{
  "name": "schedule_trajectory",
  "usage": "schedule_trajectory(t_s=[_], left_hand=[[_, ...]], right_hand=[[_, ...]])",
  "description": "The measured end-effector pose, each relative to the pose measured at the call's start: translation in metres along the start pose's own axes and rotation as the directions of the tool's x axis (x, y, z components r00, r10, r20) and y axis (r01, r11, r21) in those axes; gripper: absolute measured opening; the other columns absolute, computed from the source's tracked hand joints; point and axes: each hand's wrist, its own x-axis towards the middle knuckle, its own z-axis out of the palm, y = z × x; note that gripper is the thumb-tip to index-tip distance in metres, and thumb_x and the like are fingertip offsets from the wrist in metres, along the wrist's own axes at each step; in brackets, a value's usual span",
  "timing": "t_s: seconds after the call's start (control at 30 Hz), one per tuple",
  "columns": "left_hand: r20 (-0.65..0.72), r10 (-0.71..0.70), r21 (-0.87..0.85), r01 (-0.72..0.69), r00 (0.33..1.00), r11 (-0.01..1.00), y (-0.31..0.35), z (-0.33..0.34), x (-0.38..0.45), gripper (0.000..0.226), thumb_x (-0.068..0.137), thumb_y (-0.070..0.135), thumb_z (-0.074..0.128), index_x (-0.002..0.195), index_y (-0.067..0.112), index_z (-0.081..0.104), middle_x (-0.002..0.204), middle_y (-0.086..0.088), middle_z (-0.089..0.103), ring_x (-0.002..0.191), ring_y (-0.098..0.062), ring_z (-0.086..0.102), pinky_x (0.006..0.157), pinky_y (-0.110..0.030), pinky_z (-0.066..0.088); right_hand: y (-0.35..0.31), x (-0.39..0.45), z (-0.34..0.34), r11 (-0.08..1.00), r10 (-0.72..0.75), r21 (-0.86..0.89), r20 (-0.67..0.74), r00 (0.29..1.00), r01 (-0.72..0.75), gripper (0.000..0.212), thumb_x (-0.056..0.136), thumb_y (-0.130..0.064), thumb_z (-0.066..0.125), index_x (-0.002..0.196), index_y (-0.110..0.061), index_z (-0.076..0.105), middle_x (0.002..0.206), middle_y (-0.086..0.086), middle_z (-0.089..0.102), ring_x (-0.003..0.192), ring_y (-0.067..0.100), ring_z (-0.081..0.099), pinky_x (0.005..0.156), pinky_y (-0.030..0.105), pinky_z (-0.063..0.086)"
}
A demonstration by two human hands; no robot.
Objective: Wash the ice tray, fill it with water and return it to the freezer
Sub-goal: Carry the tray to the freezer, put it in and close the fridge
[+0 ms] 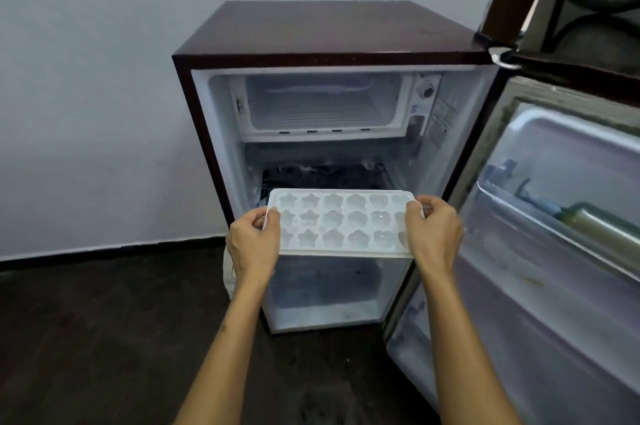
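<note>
Ice tray (341, 222), one, gripped at its ends by left hand (251, 239) and right hand (434, 232).

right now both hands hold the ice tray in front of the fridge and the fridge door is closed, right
Not quite: the fridge door is open, swung out to the right, as the head view shows. The left hand and right hand do hold the ice tray in front of the fridge.
</note>
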Motion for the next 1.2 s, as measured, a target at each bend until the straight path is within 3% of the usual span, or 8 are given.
schedule_trajectory(t_s=[0.1, 0.23, 0.57, 0.7, 0.87, 1.03, 1.13, 1.2], left_hand=[[-0.034, 0.020, 0.045, -0.019, 0.999, 0.999, 0.011, 0.019, 0.025, 0.024, 0.091, 0.021, 0.058, 0.107, 0.010, 0.071, 0.076, 0.008, 0.063, 0.067, -0.001, 0.053, 0.071, -0.023, 0.041], [-0.060, 0.021, 0.093, -0.015, 0.998, 0.996, 0.021, 0.042, 0.061, 0.026, 0.091, 0.025, 0.056, 0.108, 0.011, 0.070, 0.093, -0.004, 0.071, 0.086, -0.016, 0.062, 0.073, -0.025, 0.042], [-0.019, 0.101, 0.324, -0.090, 0.995, 0.942, 0.050, 0.092, 0.174, 0.025, 0.092, 0.024, 0.054, 0.099, 0.008, 0.072, 0.099, -0.015, 0.070, 0.096, -0.035, 0.064, 0.073, -0.031, 0.048], [0.018, 0.101, 0.411, -0.100, 0.995, 0.906, 0.058, 0.111, 0.219, 0.027, 0.093, 0.026, 0.053, 0.095, 0.006, 0.070, 0.104, -0.018, 0.070, 0.099, -0.035, 0.064, 0.074, -0.031, 0.046], [0.014, 0.128, 0.511, -0.117, 0.992, 0.852, 0.066, 0.135, 0.249, 0.030, 0.094, 0.025, 0.050, 0.106, 0.002, 0.065, 0.111, -0.021, 0.066, 0.106, -0.038, 0.061, 0.081, -0.036, 0.047], [0.051, 0.177, 0.550, -0.175, 0.983, 0.816, 0.067, 0.160, 0.271, 0.033, 0.094, 0.027, 0.051, 0.112, 0.002, 0.062, 0.118, -0.020, 0.064, 0.113, -0.037, 0.058, 0.090, -0.040, 0.048], [0.065, 0.149, 0.533, -0.160, 0.987, 0.831, 0.064, 0.170, 0.283, 0.035, 0.094, 0.027, 0.051, 0.116, 0.001, 0.060, 0.123, -0.020, 0.061, 0.116, -0.036, 0.056, 0.092, -0.040, 0.047], [0.076, 0.152, 0.514, -0.169, 0.985, 0.841, 0.058, 0.175, 0.291, 0.037, 0.094, 0.029, 0.052, 0.115, 0.001, 0.059, 0.121, -0.021, 0.061, 0.114, -0.037, 0.057, 0.092, -0.040, 0.047]], right_hand=[[-0.014, 0.036, 0.015, 0.998, -0.055, 0.031, 0.026, 0.998, 0.054, 0.032, 0.089, -0.020, 0.053, 0.116, -0.010, 0.066, 0.111, 0.012, 0.069, 0.104, 0.031, 0.061, 0.087, 0.033, 0.044], [-0.027, 0.078, 0.041, 0.991, -0.123, 0.058, 0.038, 0.992, 0.120, 0.028, 0.089, -0.018, 0.053, 0.113, -0.010, 0.066, 0.106, 0.013, 0.070, 0.101, 0.032, 0.061, 0.085, 0.034, 0.044], [-0.065, 0.176, 0.117, 0.971, -0.238, 0.026, 0.083, 0.968, 0.237, 0.028, 0.090, -0.013, 0.053, 0.113, -0.011, 0.069, 0.112, 0.016, 0.068, 0.105, 0.037, 0.061, 0.085, 0.036, 0.049], [-0.081, 0.211, 0.147, 0.959, -0.279, -0.012, 0.108, 0.954, 0.282, 0.028, 0.091, -0.012, 0.052, 0.113, -0.012, 0.069, 0.117, 0.013, 0.067, 0.110, 0.032, 0.060, 0.092, 0.031, 0.046], [-0.092, 0.243, 0.176, 0.939, -0.332, -0.047, 0.124, 0.935, 0.340, 0.023, 0.091, -0.004, 0.048, 0.096, -0.005, 0.070, 0.103, 0.015, 0.070, 0.096, 0.031, 0.063, 0.073, 0.029, 0.043], [-0.090, 0.269, 0.196, 0.943, -0.324, -0.045, 0.119, 0.939, 0.331, 0.021, 0.092, -0.004, 0.048, 0.083, -0.007, 0.067, 0.095, 0.013, 0.070, 0.091, 0.028, 0.065, 0.068, 0.023, 0.038], [-0.092, 0.278, 0.204, 0.957, -0.286, -0.008, 0.142, 0.948, 0.290, 0.021, 0.095, -0.005, 0.047, 0.087, -0.003, 0.067, 0.086, 0.010, 0.063, 0.086, 0.022, 0.061, 0.067, 0.024, 0.038], [-0.094, 0.284, 0.209, 0.964, -0.263, 0.008, 0.147, 0.954, 0.265, 0.018, 0.094, -0.005, 0.050, 0.093, -0.001, 0.067, 0.092, 0.012, 0.065, 0.094, 0.026, 0.062, 0.071, 0.024, 0.038]])
